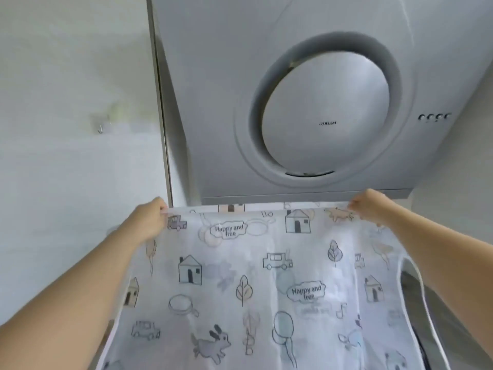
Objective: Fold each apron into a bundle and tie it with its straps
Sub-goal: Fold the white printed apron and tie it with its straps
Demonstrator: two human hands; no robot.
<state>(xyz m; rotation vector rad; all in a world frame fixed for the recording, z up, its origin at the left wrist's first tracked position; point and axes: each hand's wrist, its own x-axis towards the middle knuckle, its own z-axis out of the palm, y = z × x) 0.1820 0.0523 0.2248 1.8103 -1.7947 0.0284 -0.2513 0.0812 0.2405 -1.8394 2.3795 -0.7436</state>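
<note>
Both bare forearms reached forward and up, spread wide apart. The left hand (149, 220) sat at the upper left corner of the apron (253, 284), back of the hand toward the camera, its grip pinched on the fabric edge with the fingers curled over it. The right hand (369, 206) held the upper right corner the same way, its grip clenched on the cloth, though the fingertips were hidden behind hand and fabric. Between the 2 hands the top edge ran taut and nearly level.

The apron hung from that edge toward the camera, spread flat. It was thin, see-through white and printed with houses, cars, trees, balloons, a rabbit and 2 clouds reading "Happy and free". A strip of the same print showed just behind the top edge. At the lower right a white strap (418, 279) looped out from the apron's side and ran down out of view, over a dark surface too blurred to name.

A grey hood (213, 76) filled the upper middle behind the apron, with a large round disc (325, 102) set in a recessed ring; the lettering on the disc was too blurred to read. A row of 4 small buttons (434, 117) sat to the disc's right. The apron's top edge lay just below the hood's lower rim. To the left stood a pale wall (66, 182) bearing a small clear hook (100, 128), well apart from the left hand
</note>
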